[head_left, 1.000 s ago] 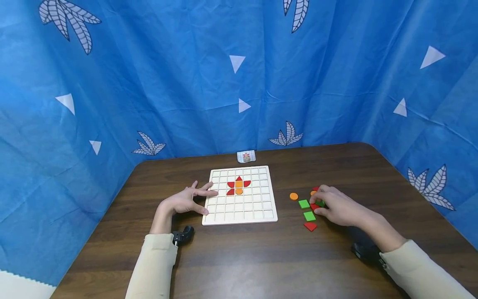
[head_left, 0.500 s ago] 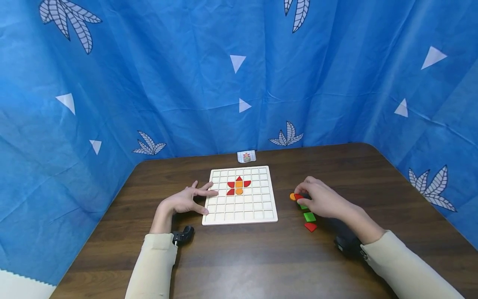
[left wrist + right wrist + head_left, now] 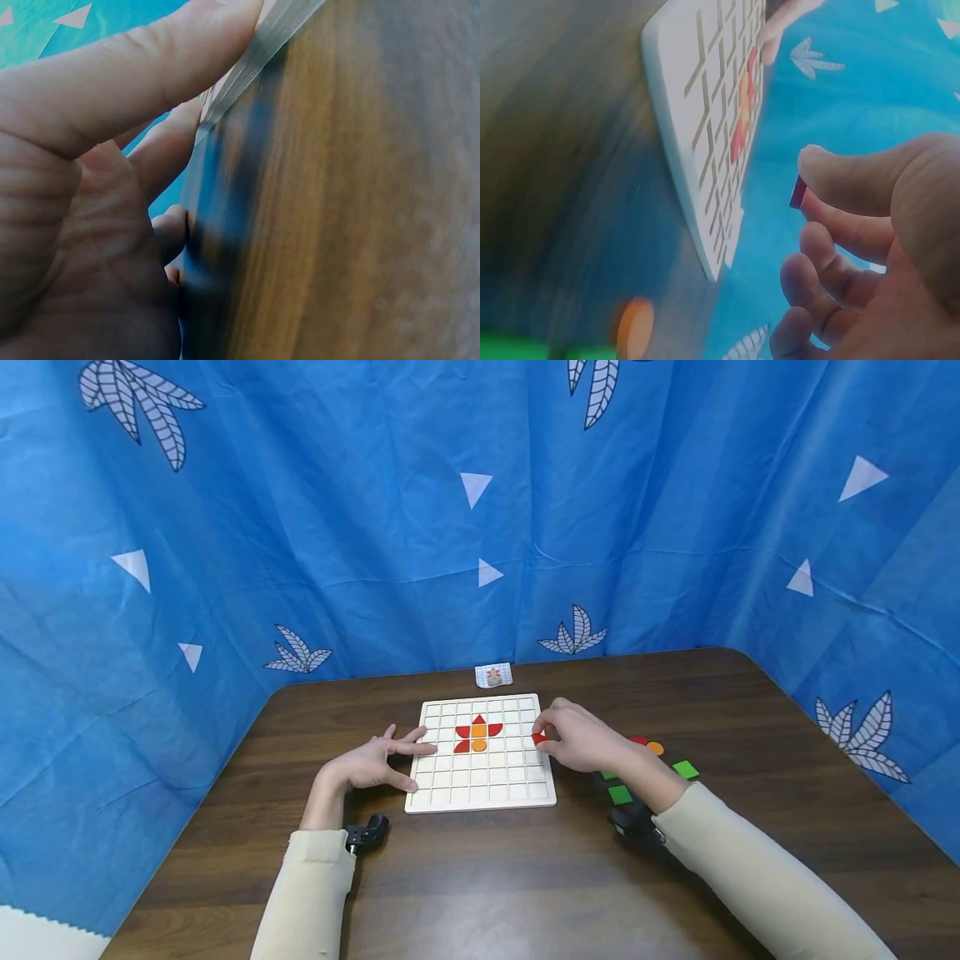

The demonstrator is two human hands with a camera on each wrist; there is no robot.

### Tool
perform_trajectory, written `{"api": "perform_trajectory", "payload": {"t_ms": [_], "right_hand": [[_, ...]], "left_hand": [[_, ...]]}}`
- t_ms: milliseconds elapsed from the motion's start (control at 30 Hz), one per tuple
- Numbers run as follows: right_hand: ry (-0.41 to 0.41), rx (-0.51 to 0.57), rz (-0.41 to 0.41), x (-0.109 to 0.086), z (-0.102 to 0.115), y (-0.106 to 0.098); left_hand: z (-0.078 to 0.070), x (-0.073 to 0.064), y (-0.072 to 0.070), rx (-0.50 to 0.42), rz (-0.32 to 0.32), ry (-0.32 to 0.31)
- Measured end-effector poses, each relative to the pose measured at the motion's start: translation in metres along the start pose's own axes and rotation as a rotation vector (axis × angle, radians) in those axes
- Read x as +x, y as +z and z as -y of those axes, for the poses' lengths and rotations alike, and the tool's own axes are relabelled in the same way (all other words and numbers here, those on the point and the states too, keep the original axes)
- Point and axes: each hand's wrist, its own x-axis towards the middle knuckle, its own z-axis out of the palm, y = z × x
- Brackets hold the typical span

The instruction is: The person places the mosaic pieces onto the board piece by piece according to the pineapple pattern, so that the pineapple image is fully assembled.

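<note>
Between thumb and index finger my right hand (image 3: 576,735) pinches a small red tile (image 3: 798,193), held over the right edge of the white grid board (image 3: 480,793). My left hand (image 3: 367,763) rests at the board's left edge with fingers spread, thumb and fingertips on the rim; the thumb also lies along the edge in the left wrist view. Upper middle on the grid, several red pieces surround an orange square (image 3: 478,731) and an orange disc (image 3: 479,746). A red triangle (image 3: 479,720) tops this figure. The held tile's full outline is partly hidden by the fingers.
Right of the board lie loose tiles: a green one (image 3: 686,769), another green tile (image 3: 620,794), an orange disc (image 3: 656,748) and a red piece (image 3: 637,740), some half hidden under the right forearm. Behind the board is a small printed card (image 3: 493,676). A blue curtain (image 3: 420,527) borders the table.
My right hand took a red tile from the loose pieces and carried it left to the board's right edge. The left hand and the figure on the board stayed put.
</note>
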Motion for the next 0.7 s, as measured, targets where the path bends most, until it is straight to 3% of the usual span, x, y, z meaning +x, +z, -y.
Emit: {"api": "perform_trajectory", "payload": {"t_ms": [400, 700], "right_hand": [[0.052, 0.038, 0.063, 0.047, 0.028, 0.026], [0.046, -0.008, 0.053, 0.064, 0.032, 0.043]], "left_hand": [[0.002, 0.0, 0.0, -0.007, -0.003, 0.0], [0.003, 0.001, 0.0, -0.002, -0.003, 0.001]]}}
